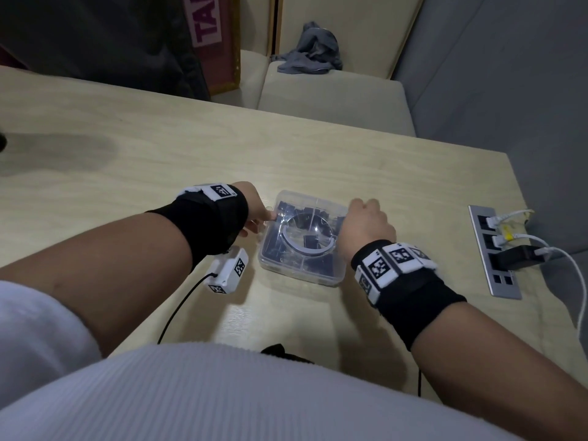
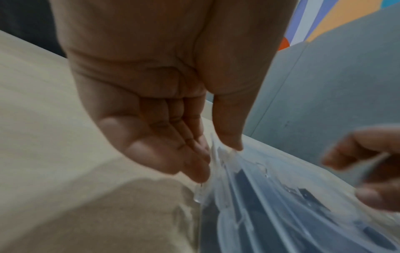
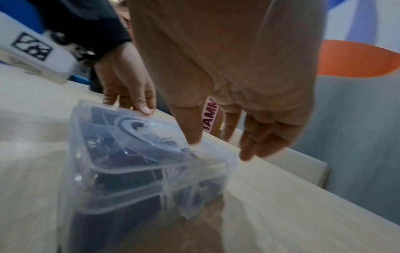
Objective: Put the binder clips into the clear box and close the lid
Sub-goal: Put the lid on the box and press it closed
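I see the clear box [image 1: 302, 240] on the table [image 1: 159, 160], lid [image 1: 307, 229] down, dark binder clips [image 1: 310, 241] inside. My left hand [image 1: 254, 210] touches the box's left edge; my right hand [image 1: 369, 222] rests curled at its right edge. A power strip [image 1: 494, 251] lies right of the box.

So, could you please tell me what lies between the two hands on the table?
In the head view, the clear box, binder clips inside, sits between the left hand and right hand.
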Demonstrator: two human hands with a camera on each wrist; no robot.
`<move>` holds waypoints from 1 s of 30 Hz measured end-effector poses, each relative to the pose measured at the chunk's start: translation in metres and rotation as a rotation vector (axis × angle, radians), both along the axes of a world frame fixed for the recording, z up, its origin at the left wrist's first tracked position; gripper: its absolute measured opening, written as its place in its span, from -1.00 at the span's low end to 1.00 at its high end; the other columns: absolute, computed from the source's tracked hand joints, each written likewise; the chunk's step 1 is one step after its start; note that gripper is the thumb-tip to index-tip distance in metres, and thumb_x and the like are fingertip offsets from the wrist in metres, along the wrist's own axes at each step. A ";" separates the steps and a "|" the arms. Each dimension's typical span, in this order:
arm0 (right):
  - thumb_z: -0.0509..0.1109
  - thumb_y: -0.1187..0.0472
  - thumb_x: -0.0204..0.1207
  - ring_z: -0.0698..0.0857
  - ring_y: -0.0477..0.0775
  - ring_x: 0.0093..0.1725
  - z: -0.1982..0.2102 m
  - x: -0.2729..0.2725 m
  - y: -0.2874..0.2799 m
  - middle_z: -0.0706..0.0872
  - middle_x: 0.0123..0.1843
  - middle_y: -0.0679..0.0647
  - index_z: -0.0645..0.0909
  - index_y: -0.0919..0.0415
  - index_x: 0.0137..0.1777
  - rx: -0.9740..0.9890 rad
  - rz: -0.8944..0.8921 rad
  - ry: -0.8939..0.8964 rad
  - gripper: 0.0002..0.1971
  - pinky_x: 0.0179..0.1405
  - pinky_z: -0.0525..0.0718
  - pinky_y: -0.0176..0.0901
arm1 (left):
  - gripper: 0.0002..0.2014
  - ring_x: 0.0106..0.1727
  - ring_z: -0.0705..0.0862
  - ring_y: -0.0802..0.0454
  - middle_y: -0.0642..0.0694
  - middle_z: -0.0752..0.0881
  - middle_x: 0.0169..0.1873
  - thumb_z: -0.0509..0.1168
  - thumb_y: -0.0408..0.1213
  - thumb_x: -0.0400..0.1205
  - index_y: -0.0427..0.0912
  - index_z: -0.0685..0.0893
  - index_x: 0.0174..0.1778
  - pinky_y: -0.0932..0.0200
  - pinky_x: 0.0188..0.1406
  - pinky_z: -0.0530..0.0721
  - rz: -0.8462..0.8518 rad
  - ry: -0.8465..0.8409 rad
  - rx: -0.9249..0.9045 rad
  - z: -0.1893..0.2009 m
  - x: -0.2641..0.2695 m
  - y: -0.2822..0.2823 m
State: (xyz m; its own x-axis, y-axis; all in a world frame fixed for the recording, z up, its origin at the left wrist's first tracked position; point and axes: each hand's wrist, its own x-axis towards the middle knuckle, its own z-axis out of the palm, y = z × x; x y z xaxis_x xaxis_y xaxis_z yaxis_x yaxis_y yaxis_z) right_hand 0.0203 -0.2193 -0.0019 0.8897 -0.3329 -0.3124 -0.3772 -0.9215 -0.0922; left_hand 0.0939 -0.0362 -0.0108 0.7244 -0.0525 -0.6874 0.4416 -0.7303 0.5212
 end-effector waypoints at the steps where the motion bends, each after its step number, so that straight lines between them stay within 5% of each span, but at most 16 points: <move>1: 0.32 0.27 0.50 0.56 0.24 0.24 -0.003 0.000 0.006 0.48 0.36 0.20 0.43 0.19 0.37 0.004 0.115 -0.067 -0.58 0.14 0.54 0.10 | -0.73 -0.20 0.77 -0.10 -0.27 0.83 -0.13 0.49 -0.21 0.57 -0.39 0.75 -0.02 0.01 -0.12 0.74 -0.006 0.006 -0.003 0.001 0.000 0.000; 4: 0.36 -0.10 0.51 0.25 0.21 0.62 -0.010 -0.002 0.027 0.18 0.69 0.10 0.24 -0.05 0.60 0.178 0.397 -0.047 -0.33 0.56 0.25 0.20 | -0.77 -0.29 0.76 -0.06 -0.24 0.82 -0.21 0.49 -0.20 0.57 -0.32 0.75 -0.09 0.10 -0.26 0.72 -0.023 0.036 -0.010 0.001 0.004 0.002; 8: 0.34 -0.25 0.49 -0.07 0.27 0.70 -0.026 0.004 0.038 -0.06 0.74 0.03 0.02 -0.11 0.67 0.157 0.471 0.137 -0.17 0.63 0.08 0.29 | -0.80 -0.31 0.72 -0.04 -0.18 0.76 -0.33 0.48 -0.22 0.58 -0.31 0.72 -0.09 0.11 -0.29 0.72 -0.039 0.048 -0.015 0.002 0.007 0.001; 12: 0.35 -0.23 0.50 -0.12 0.32 0.69 -0.028 0.009 0.040 -0.11 0.74 0.02 -0.01 -0.11 0.67 0.157 0.453 0.173 -0.16 0.62 0.06 0.33 | -0.77 -0.11 0.79 -0.17 -0.26 0.81 -0.24 0.46 -0.25 0.59 -0.41 0.77 -0.08 -0.03 0.10 0.78 -0.096 0.036 0.010 0.004 0.011 -0.001; 16: 0.38 -0.20 0.49 -0.14 0.33 0.69 -0.031 0.012 0.043 -0.15 0.74 0.00 -0.03 -0.13 0.67 0.159 0.436 0.197 -0.14 0.61 0.07 0.37 | -0.78 -0.35 0.74 -0.02 -0.20 0.72 -0.38 0.45 -0.30 0.60 -0.30 0.65 -0.32 0.11 -0.23 0.73 -0.078 0.046 -0.017 0.004 0.016 0.003; 21: 0.42 -0.17 0.47 -0.12 0.33 0.69 -0.030 0.014 0.045 -0.14 0.75 0.00 0.02 -0.14 0.66 0.162 0.420 0.197 -0.15 0.61 0.08 0.37 | -0.77 -0.14 0.84 -0.06 -0.14 0.87 -0.25 0.55 -0.20 0.48 -0.34 0.83 -0.16 0.00 0.12 0.79 -0.221 -0.023 0.150 0.007 0.016 -0.004; 26: 0.44 -0.15 0.45 -0.13 0.32 0.70 -0.032 0.013 0.046 -0.13 0.75 0.00 0.07 -0.16 0.64 0.162 0.414 0.177 -0.17 0.61 0.07 0.37 | -0.83 -0.05 0.85 -0.01 -0.11 0.88 -0.09 0.47 -0.26 0.50 -0.26 0.87 -0.09 0.05 0.13 0.78 -0.374 -0.129 0.375 0.006 0.011 -0.019; 30: 0.45 -0.15 0.44 -0.12 0.31 0.70 -0.031 0.013 0.045 -0.10 0.74 -0.01 0.11 -0.15 0.62 0.166 0.415 0.165 -0.19 0.61 0.09 0.36 | -0.83 -0.38 0.72 0.02 -0.03 0.84 -0.32 0.46 -0.25 0.52 -0.21 0.78 -0.37 0.21 -0.17 0.71 -0.397 -0.104 0.383 0.005 0.015 -0.019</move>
